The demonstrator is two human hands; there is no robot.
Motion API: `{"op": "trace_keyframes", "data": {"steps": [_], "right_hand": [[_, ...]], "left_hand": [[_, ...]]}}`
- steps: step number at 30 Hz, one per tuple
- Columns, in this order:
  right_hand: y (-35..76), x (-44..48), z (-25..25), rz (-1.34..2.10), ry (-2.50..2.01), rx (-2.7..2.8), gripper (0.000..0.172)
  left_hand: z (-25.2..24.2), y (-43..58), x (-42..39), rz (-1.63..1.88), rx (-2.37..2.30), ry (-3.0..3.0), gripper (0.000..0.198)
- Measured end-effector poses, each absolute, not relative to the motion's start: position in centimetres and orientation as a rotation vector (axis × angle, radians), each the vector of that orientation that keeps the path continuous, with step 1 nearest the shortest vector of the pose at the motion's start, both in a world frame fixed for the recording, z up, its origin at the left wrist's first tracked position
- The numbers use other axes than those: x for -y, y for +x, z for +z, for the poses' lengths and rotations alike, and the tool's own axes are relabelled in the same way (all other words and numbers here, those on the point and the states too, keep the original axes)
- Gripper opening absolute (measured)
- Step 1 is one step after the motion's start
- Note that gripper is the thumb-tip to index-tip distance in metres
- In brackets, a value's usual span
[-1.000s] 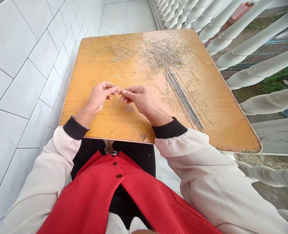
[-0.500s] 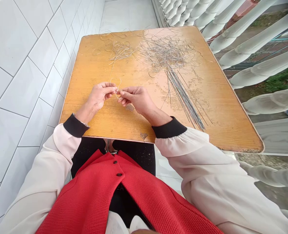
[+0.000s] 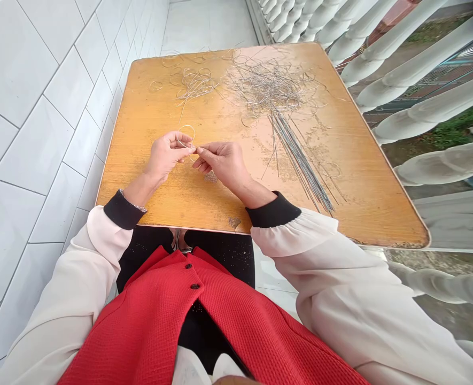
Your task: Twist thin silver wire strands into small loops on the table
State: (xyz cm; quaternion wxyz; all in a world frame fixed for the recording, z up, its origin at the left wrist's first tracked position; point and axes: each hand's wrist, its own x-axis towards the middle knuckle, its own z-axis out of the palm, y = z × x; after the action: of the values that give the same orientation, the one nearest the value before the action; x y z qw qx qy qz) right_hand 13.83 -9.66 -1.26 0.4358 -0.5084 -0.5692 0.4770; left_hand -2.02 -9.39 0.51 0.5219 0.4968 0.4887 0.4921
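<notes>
My left hand (image 3: 164,156) and my right hand (image 3: 220,161) meet fingertip to fingertip just above the wooden table (image 3: 160,192), near its front left part. Both pinch a thin wire loop (image 3: 185,132) that curves up from between the fingers. The left thumb and forefinger are closed on one end, and the right thumb and forefinger grip the other end. Beside my right wrist a bundle of straight wires (image 3: 300,160) lies slanting across the table.
A tangled heap of bent wire loops (image 3: 270,85) fills the far middle of the table, with a smaller cluster of finished loops (image 3: 194,84) at the far left. A tiled wall runs along the left. White balusters (image 3: 400,69) line the right side.
The wire loop has shifted slightly left and sits lower and smaller above my left fingers. Both hands stay pinched together at the same spot.
</notes>
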Motion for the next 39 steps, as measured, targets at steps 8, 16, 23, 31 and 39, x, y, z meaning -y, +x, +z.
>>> {"op": "trace_keyframes", "data": {"steps": [8,16,23,31,39], "right_hand": [[14.0,9.3,-2.2,1.109,-1.214,1.427,0.016],[14.1,9.1,-2.7,1.041,-1.217,1.445,0.016],[14.3,9.2,-3.0,1.014,-1.19,1.483,0.016],[14.1,9.7,-2.2,1.044,-1.2,1.435,0.016],[14.1,9.7,-2.1,1.082,-1.17,1.41,0.012]], "left_hand": [[0.3,-2.3,8.9,1.207,-1.13,1.135,0.026],[0.4,-2.2,9.0,1.188,-1.138,1.168,0.025],[0.8,-1.8,9.3,1.204,-1.21,1.169,0.029],[0.7,-1.6,9.3,1.207,-1.251,1.171,0.03],[0.6,-1.7,9.3,1.194,-1.269,1.194,0.028]]}}
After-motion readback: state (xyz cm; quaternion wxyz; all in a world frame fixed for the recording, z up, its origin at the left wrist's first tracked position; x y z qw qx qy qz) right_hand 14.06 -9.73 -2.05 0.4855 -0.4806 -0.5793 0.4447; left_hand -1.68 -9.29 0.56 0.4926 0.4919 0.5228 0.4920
